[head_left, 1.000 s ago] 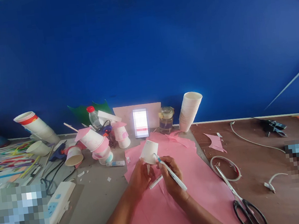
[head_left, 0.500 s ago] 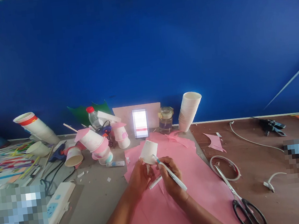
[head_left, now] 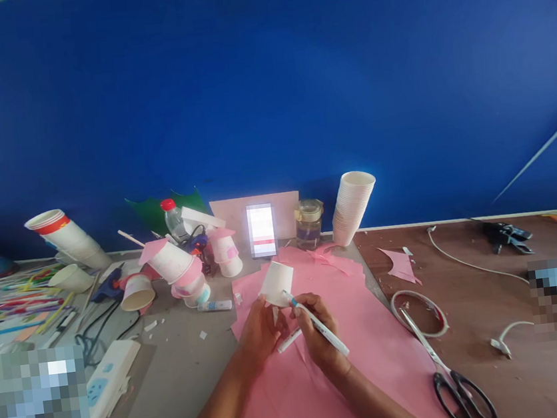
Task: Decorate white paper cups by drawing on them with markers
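Your left hand [head_left: 260,332] had its grip closed round the lower edge of a white paper cup [head_left: 277,281], holding it tilted just above the pink paper sheet [head_left: 375,352] on the bench [head_left: 192,380]. Your right hand [head_left: 319,335] had its grip pinched shut on the barrel of a white pen [head_left: 322,328]. The pen's blue tip pointed to eleven o'clock and touched the cup's side. The cup sat at twelve o'clock from both hands. Scissors [head_left: 453,380] lay at four o'clock from your right hand, well apart, with a tape ring [head_left: 395,306] at three o'clock. A stack of cups [head_left: 353,207] leaned at one o'clock, against the blue wall [head_left: 265,90].
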The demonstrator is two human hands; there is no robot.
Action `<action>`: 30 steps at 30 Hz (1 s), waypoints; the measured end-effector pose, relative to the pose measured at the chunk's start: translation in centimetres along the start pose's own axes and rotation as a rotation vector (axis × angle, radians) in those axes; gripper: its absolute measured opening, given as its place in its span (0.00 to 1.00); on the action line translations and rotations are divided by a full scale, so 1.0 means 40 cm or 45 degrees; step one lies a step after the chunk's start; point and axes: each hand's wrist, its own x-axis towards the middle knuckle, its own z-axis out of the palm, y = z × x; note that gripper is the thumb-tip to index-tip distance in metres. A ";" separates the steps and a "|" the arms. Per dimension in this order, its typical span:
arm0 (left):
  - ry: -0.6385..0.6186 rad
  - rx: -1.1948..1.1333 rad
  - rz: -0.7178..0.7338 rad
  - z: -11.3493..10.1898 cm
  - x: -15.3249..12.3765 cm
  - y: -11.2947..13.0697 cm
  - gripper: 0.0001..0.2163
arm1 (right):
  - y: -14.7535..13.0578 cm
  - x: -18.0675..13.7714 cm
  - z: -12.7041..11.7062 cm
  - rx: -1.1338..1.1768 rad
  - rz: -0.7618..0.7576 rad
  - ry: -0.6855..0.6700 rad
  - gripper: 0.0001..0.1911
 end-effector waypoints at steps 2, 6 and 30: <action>-0.001 -0.002 0.000 -0.001 0.000 0.000 0.14 | -0.001 0.000 -0.001 -0.009 -0.005 -0.004 0.04; 0.005 -0.012 -0.015 0.002 -0.002 0.001 0.14 | -0.001 -0.001 -0.005 -0.023 -0.009 -0.033 0.03; -0.057 0.043 0.019 0.012 -0.003 0.007 0.14 | 0.029 -0.002 -0.008 -0.020 0.045 0.030 0.07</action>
